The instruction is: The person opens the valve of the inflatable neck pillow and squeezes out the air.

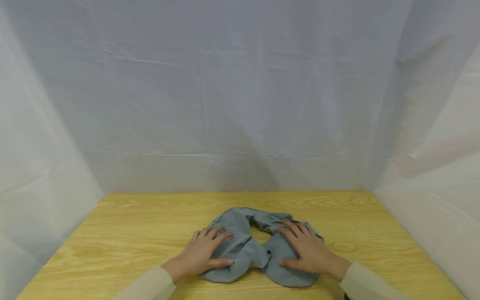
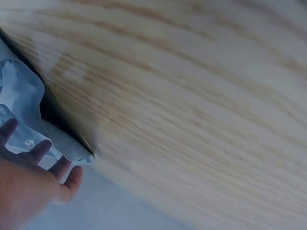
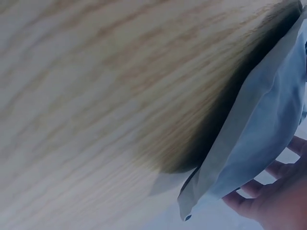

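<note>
A limp grey neck pillow [image 1: 240, 250], curved into a ring, lies wrinkled on the wooden table. Its two rounded ends meet at the near side, where a dark round snap [image 1: 269, 252] shows. On its left part rests my left hand [image 1: 205, 252], fingers spread and thumb toward the middle. My right hand [image 1: 309, 252] lies on the right part, also with spread fingers. From the left wrist, the fingers of that hand touch the pale fabric [image 2: 24, 91] near a small clear snap [image 2: 29, 143]. In the right wrist view, fingertips touch the fabric's raised edge [image 3: 259, 129].
The wood-grain table [image 1: 142, 225] extends to both sides and behind the pillow. White sheeting [image 1: 240, 104] hangs behind the table, with more sheeting at the left [image 1: 41, 187] and right [image 1: 431, 187]. A small dark object [image 1: 346, 296] shows below the right sleeve.
</note>
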Demonstrator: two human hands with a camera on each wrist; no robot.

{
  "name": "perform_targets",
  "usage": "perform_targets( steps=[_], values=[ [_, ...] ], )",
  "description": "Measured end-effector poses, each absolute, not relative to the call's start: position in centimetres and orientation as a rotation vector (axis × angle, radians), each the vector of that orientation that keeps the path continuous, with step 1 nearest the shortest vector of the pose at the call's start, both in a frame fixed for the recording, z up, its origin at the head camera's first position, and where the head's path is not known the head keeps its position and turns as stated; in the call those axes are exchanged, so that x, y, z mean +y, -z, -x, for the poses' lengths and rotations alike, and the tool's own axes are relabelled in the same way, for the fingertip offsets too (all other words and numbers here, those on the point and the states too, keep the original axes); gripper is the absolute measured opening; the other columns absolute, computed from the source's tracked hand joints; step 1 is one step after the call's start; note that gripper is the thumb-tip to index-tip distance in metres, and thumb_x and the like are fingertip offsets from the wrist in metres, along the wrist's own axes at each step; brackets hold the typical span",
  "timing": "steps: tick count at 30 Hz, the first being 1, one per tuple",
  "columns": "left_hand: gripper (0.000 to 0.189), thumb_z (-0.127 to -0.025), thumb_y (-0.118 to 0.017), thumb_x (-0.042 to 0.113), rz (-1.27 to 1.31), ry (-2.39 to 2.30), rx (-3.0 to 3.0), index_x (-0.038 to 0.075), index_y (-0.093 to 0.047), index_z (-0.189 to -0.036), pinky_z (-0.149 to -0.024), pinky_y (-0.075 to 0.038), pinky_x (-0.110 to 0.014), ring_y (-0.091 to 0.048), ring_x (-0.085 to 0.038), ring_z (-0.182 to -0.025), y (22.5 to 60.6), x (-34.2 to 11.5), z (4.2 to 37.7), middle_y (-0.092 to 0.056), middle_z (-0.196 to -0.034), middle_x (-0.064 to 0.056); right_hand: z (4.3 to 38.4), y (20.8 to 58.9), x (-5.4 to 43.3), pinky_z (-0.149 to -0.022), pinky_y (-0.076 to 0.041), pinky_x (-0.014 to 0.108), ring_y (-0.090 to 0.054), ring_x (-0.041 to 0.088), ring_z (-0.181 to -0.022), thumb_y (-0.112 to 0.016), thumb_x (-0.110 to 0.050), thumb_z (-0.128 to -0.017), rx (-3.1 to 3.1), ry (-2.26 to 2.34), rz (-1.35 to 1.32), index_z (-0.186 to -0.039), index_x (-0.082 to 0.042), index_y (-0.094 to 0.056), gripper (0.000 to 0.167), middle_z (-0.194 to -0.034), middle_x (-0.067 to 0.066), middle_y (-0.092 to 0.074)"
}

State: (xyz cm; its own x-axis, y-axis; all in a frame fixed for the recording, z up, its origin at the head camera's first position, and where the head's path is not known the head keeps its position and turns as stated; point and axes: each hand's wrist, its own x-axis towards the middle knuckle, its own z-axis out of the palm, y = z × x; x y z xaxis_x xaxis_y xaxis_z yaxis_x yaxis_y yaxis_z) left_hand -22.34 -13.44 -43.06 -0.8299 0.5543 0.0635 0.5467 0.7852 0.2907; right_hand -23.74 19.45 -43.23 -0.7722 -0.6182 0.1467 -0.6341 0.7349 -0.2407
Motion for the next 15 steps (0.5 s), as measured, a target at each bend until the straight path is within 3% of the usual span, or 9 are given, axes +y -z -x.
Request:
perform_targets(
  steps=[15],
  values=[
    [0.066, -0.08, -0.046, 0.068, -0.938, -0.42, 2.971, 0.035, -0.038, -0.137, -0.087, -0.032, -0.057, -0.04, -0.038, -0.121, 43.89, -13.62, 22.24, -0.037, -0.139, -0.01, 23.9, 43.62, 19.66, -0.09, -0.028, 0.068, -0.033, 0.043, -0.125, -0.053, -0.07, -0.075, -2.945, -0.438, -0.967, -0.143, -0.022, -0.028, 0.087, -0.144, 0.013, -0.03]
  ],
)
